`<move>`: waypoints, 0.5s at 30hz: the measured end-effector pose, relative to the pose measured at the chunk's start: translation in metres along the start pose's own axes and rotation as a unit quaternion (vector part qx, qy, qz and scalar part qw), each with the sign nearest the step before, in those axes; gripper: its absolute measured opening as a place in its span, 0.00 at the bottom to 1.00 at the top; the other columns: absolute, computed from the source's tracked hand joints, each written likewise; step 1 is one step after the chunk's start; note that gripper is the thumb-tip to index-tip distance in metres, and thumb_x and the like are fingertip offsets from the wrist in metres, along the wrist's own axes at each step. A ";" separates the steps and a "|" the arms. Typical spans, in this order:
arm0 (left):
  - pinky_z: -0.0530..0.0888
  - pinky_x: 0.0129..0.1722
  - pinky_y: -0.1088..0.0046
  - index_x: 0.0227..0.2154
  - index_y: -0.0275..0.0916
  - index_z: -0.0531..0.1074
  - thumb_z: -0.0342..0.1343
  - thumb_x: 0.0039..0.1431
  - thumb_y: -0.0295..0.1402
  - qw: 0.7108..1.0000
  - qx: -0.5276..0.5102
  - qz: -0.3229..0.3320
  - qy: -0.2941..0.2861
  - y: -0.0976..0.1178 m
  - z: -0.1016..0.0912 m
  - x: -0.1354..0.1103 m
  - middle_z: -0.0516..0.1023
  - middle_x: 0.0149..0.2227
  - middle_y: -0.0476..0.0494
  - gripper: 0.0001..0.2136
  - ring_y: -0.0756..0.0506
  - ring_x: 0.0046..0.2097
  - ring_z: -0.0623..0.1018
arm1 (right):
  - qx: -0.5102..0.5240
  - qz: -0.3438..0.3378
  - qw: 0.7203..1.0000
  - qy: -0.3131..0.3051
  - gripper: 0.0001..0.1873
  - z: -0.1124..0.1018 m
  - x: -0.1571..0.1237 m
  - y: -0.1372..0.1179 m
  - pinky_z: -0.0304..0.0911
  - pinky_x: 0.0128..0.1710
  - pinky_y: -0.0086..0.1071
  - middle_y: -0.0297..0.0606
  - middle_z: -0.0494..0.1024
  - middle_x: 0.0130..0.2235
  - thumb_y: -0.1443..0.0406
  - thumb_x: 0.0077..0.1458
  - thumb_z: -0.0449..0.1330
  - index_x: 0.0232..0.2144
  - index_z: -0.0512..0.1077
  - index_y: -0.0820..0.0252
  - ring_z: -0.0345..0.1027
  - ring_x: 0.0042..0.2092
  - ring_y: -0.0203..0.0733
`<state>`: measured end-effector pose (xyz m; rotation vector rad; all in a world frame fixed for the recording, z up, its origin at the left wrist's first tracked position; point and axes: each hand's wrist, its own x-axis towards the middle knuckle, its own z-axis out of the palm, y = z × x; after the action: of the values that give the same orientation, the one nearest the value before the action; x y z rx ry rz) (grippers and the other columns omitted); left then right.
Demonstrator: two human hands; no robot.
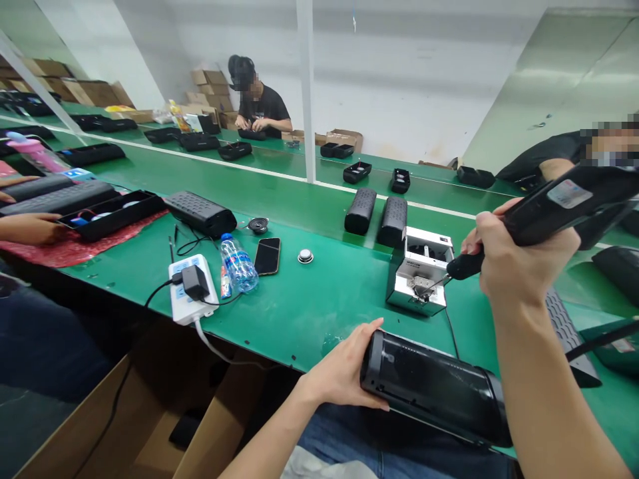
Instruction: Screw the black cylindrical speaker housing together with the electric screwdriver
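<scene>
At a green workbench [309, 313], the left hand [344, 372] grips the end of a black speaker shell [434, 389] lying across the lap. The right hand [519, 256] clenches an electric screwdriver [549, 213], its tip at the screw feeder [419, 269]. Best picked up with the bit held straight and the shell steady.

Green bench [319, 299] runs left to right. On it: white feeder box [420, 269] near right edge, two black speakers [377, 216] upright just behind it, phone [267, 256] beside water bottle [238, 264], power strip [192, 289] at front edge, small round driver [305, 256], red bubble wrap [70, 246] at left under black tray [117, 213].
</scene>
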<state>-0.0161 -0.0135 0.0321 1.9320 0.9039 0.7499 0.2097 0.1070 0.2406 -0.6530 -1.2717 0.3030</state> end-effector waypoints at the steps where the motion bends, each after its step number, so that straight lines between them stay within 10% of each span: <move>1: 0.67 0.73 0.42 0.79 0.48 0.40 0.83 0.40 0.52 1.000 0.001 -0.001 0.000 0.000 0.000 0.000 0.61 0.74 0.27 0.71 0.23 0.73 0.68 | -0.002 -0.001 1.000 0.003 0.09 0.000 0.001 0.000 0.66 0.21 0.35 0.33 0.66 0.21 0.69 0.51 0.70 0.27 0.72 0.62 0.65 0.20 0.44; 15: 0.67 0.74 0.42 0.79 0.48 0.40 0.82 0.42 0.53 1.000 0.008 0.016 0.006 0.000 0.001 0.000 0.60 0.74 0.27 0.69 0.24 0.75 0.65 | -0.023 0.049 0.998 0.030 0.09 0.004 0.000 0.007 0.62 0.16 0.33 0.34 0.66 0.20 0.68 0.47 0.69 0.29 0.72 0.63 0.66 0.19 0.47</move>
<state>-0.0157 -0.0139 0.0320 1.9616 0.8904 0.7753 0.2063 0.1134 0.2367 -0.7599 -1.1932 0.3343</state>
